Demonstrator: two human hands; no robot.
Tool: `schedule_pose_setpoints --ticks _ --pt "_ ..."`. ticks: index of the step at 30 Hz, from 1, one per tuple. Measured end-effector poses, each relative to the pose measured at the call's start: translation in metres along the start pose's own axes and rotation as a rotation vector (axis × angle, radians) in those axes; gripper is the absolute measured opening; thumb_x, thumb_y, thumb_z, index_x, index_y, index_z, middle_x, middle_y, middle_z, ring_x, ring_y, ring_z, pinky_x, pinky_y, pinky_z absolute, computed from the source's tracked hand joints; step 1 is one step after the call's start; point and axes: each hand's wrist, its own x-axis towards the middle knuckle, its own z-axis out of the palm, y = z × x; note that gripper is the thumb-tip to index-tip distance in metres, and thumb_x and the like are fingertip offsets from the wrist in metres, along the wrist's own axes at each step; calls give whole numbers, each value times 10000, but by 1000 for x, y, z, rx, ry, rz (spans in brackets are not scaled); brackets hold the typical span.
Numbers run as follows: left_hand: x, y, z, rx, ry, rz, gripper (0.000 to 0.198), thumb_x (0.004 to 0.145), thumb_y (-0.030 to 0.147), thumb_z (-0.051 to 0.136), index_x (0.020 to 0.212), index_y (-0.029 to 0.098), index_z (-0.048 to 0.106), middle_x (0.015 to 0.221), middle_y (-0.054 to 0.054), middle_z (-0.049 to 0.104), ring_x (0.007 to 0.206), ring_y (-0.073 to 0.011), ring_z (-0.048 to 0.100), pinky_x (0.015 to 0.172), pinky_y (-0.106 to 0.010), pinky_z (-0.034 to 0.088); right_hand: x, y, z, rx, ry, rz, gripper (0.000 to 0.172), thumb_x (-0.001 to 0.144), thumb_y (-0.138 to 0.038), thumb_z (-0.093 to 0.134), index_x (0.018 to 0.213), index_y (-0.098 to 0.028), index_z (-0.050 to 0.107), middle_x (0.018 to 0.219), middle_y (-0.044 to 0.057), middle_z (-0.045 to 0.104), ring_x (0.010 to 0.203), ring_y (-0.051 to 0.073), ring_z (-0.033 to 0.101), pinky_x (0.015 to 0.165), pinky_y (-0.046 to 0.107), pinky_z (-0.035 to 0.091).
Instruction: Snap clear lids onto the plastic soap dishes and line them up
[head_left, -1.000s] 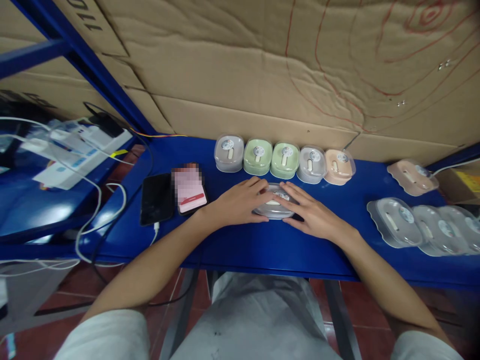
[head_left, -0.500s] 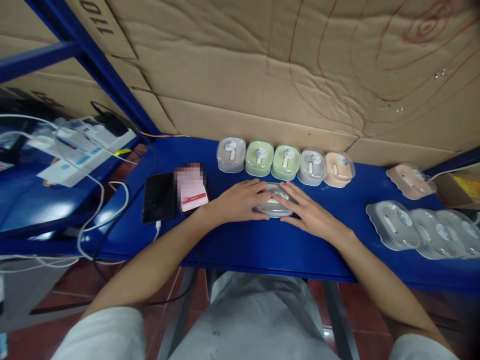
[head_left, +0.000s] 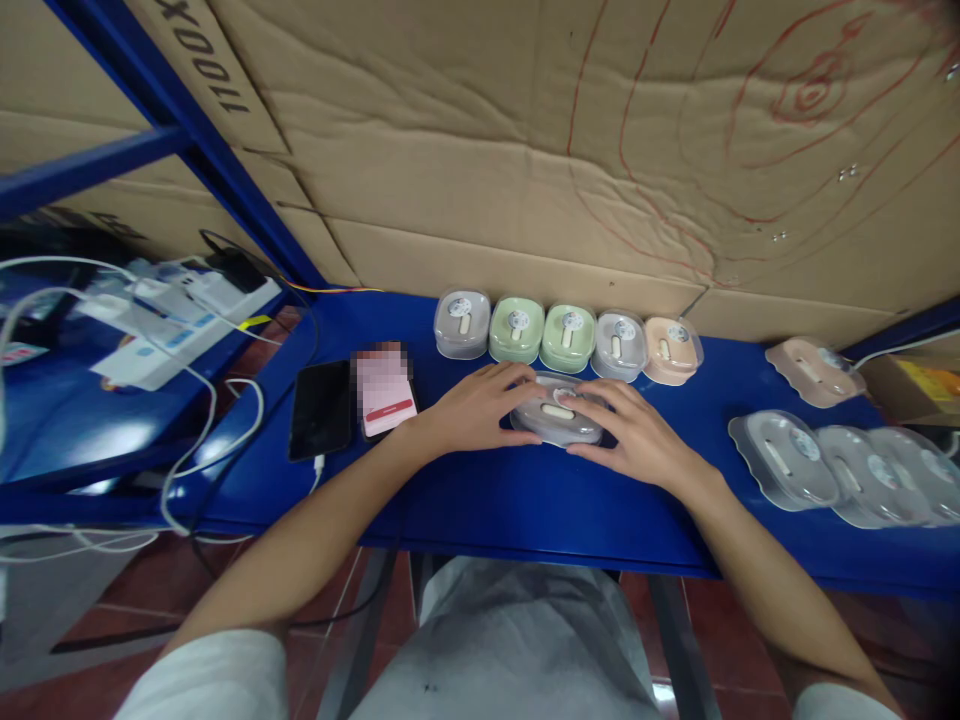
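Observation:
A grey lunch box (head_left: pixel 559 412) with a clear lid, a pale handle-like bar and a round sticker sits on the blue table in front of me. My left hand (head_left: pixel 491 408) grips its left side, fingers along the far edge and thumb at the near edge. On the opposite side, my right hand (head_left: pixel 626 425) holds the box with bent fingers reaching over the lid and the thumb low in front. Behind it stands a row of similar boxes: a grey one (head_left: pixel 463 325), two green ones, including this green box (head_left: pixel 517 331), another grey one (head_left: pixel 619 346) and a peach one (head_left: pixel 673 350).
To the right lie a peach box (head_left: pixel 814 371) and several grey boxes (head_left: pixel 787 460) with wavy-edged lids. Two phones, one a dark phone (head_left: pixel 321 410) on a cable, rest at left. A power strip (head_left: pixel 187 330) and cords lie farther left. Cardboard (head_left: pixel 465 180) walls the back.
Both hands have loosened a little and spread apart, so more of the grey lid shows. The box now sits slightly turned. The whole view has shifted slightly.

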Motion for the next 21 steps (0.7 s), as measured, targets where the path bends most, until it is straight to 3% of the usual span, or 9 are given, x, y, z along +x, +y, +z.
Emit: schedule_pose_setpoints --ticks 3,6,11,14,16,19,21 --pt "-1 -1 3 -11 -15 -3 480 943 547 757 1262 206 649 1269 -128 657 1127 -305 680 975 -454 582 -1 -3 2 28 -84 61 652 922 -390 802 1513 -275 554 1418 150 587 1356 356 576 1101 586 561" --pt "-1 -3 2 -37 -5 -6 457 977 565 705 1252 203 659 1259 -124 666 1116 -288 689 971 -434 580 -3 -1 6 88 -88 105 685 900 -382 819 1512 -264 533 1481 169 522 1448 375 507 1148 588 529" --pt "0 -11 -6 77 121 -128 348 1066 487 583 1267 214 661 1313 -135 671 1237 -302 660 1051 -466 544 -3 1 -5 185 -52 68 567 958 -359 753 1483 -304 548 1518 127 553 1450 317 546 1178 522 522" --pt "1 -19 -14 186 203 -254 317 1072 450 568 1260 215 668 1328 -143 668 1259 -317 650 1070 -489 522 -7 7 -35 196 112 96 487 941 -399 779 1396 -321 625 1473 83 635 1390 292 611 1189 500 505" --pt "1 -23 -17 241 232 -333 307 1064 428 573 1263 216 671 1323 -146 670 1238 -326 654 1050 -497 518 -14 21 -58 124 331 205 458 919 -434 797 1337 -300 665 1414 80 687 1339 288 647 1166 493 509" --pt "-1 -31 -16 302 251 -433 328 1050 435 587 1275 213 676 1359 -165 653 1255 -354 638 1035 -515 509 -33 60 -78 -136 655 504 538 886 -544 782 1305 -224 676 1328 117 728 1254 302 678 1101 488 517" --pt "-3 -36 -13 326 246 -493 370 1044 453 592 1305 202 667 1416 -193 621 1304 -385 611 1057 -546 494 -47 91 -82 -331 718 733 596 858 -588 754 1267 -160 678 1275 166 730 1226 334 664 1092 497 488"
